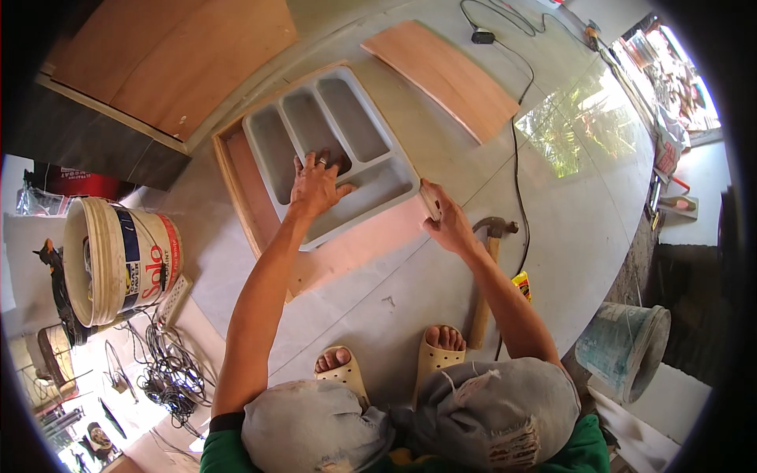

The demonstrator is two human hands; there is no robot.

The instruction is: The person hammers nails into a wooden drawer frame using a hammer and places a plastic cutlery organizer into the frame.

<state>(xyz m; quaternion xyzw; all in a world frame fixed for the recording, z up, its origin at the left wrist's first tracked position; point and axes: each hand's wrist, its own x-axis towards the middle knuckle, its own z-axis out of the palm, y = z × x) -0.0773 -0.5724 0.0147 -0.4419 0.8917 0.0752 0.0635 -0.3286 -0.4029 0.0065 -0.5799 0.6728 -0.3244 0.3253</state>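
A grey plastic cutlery tray (361, 126) with several compartments lies in a shallow wooden drawer box (355, 251) on the tiled floor in front of my feet. My left hand (317, 189) rests on the tray with its fingers spread. Its fingertips reach into the middle compartment, and a ring shows on one finger. At the box's near right corner, my right hand (449, 221) closes round the wooden side, thumb and fingers on either face. Part of that side is hidden under the hand. A claw hammer (482, 303) lies beside my right forearm.
A thin wooden panel (445, 79) lies beyond the box. A black cable (516, 158) runs down the right, near a yellow packet (521, 285). A white paint bucket (154, 256) and tangled cords (169, 382) are at left, a grey-blue bucket (615, 347) at right.
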